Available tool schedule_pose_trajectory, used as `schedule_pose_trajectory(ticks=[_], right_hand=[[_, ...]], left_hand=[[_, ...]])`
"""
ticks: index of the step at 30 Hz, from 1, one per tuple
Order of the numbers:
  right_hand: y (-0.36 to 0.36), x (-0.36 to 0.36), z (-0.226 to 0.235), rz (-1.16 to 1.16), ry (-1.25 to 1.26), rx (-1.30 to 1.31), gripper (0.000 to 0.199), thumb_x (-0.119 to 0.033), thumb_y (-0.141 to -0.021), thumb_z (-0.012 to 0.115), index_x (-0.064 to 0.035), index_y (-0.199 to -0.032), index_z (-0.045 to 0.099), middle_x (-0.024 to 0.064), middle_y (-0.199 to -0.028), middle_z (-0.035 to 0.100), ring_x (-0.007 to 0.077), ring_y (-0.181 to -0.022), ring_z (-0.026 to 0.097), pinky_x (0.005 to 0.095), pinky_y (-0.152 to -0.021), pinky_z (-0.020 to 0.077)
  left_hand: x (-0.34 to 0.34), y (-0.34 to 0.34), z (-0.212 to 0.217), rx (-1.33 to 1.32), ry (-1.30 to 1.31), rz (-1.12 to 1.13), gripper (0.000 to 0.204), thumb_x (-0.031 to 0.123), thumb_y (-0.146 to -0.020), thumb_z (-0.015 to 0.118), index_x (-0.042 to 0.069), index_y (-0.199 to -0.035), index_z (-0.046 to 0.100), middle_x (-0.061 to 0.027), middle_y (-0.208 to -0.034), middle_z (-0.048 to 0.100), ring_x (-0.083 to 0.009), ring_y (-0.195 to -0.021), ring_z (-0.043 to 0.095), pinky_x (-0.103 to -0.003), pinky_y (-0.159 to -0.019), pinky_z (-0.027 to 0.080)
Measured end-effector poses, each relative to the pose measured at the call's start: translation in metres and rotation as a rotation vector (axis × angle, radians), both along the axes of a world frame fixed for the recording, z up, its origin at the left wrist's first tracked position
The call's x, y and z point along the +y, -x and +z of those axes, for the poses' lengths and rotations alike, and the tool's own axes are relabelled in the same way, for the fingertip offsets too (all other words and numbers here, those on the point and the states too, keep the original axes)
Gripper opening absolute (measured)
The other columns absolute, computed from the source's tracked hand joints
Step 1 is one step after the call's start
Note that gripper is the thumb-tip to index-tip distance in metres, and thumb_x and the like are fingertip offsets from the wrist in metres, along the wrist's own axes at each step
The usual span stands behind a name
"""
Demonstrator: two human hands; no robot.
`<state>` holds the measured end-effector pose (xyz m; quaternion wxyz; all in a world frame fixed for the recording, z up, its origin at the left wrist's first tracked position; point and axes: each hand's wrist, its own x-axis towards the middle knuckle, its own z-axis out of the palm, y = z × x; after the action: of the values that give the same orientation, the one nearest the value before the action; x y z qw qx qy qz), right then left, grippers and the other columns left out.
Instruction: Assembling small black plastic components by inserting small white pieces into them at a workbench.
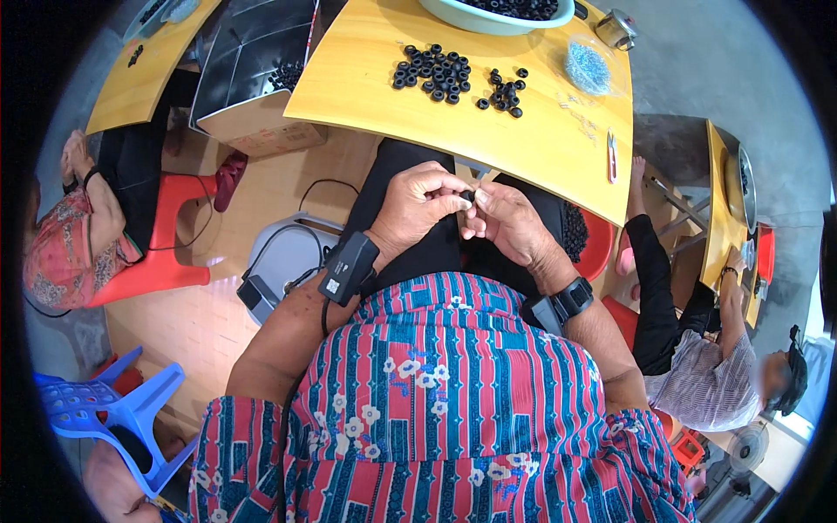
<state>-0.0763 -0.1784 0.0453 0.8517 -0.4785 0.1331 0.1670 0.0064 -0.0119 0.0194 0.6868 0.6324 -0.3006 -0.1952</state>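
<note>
A yellow wooden counter (540, 131) stands before the person, bearing a pale bowl (453, 16) of black rings, a heap of black rings (433, 71), a smaller scatter of rings (503, 91) and a clear bag (588, 67). Below its near edge, over the lap, the left hand (418, 209) and the right hand (510, 222) meet, fingertips pinched together on one small black ring (468, 196).
</note>
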Motion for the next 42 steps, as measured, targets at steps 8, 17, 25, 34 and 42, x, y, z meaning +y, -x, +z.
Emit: schedule_pose_trajectory(ticks=[8,17,25,34,42], right_hand=[[0.0,-0.003,0.003,0.023,0.055,0.03,0.023,-0.017,-0.098,0.045,0.003,-0.103,0.055,0.0014,-0.077,0.052,0.0097,-0.061,0.047,0.0305,-0.071,0.0516],[-0.004,0.001,0.002,-0.037,0.041,0.024,0.023,-0.016,-0.098,0.045,0.0033,-0.106,0.054,0.0002,-0.076,0.049,0.0091,-0.062,0.045,0.0301,-0.072,0.0511],[-0.006,0.005,0.013,0.038,0.533,-0.107,0.015,-0.008,-0.094,0.045,-0.0023,-0.103,0.055,0.0026,-0.079,0.055,0.0104,-0.072,0.055,0.0258,-0.07,0.0473],[-0.006,0.007,-0.002,0.012,0.982,-0.395,0.018,-0.004,-0.085,0.05,-0.0021,-0.102,0.055,0.0153,-0.089,0.059,0.029,-0.084,0.059,0.0353,-0.079,0.0472],[-0.007,0.009,0.008,0.02,0.977,-0.387,0.02,-0.004,-0.083,0.05,-0.0025,-0.102,0.055,0.0155,-0.09,0.059,0.0301,-0.085,0.058,0.0365,-0.079,0.0468]], left_hand=[[-0.001,0.0,-0.002,-0.085,-0.049,0.026,0.013,-0.002,-0.074,0.071,0.003,-0.086,0.069,-0.0013,-0.074,0.055,-0.0076,-0.066,0.05,-0.021,-0.06,0.042],[-0.004,0.001,0.0,-0.022,-0.004,0.037,0.016,-0.001,-0.077,0.069,0.002,-0.092,0.069,-0.0012,-0.076,0.055,-0.0073,-0.067,0.051,-0.021,-0.062,0.044],[0.0,0.001,-0.006,0.246,0.005,-0.16,0.044,0.006,-0.083,0.067,-0.003,-0.124,0.054,0.0005,-0.092,0.058,-0.0048,-0.08,0.053,-0.02,-0.073,0.047],[-0.002,0.001,0.0,0.419,0.043,-0.271,0.044,0.009,-0.09,0.061,-0.005,-0.129,0.048,-0.0066,-0.112,0.06,-0.0101,-0.1,0.057,-0.023,-0.087,0.047],[-0.001,0.001,-0.001,0.442,0.115,-0.264,0.044,0.009,-0.09,0.06,-0.005,-0.13,0.047,-0.0065,-0.114,0.059,-0.0105,-0.102,0.056,-0.024,-0.087,0.047]])
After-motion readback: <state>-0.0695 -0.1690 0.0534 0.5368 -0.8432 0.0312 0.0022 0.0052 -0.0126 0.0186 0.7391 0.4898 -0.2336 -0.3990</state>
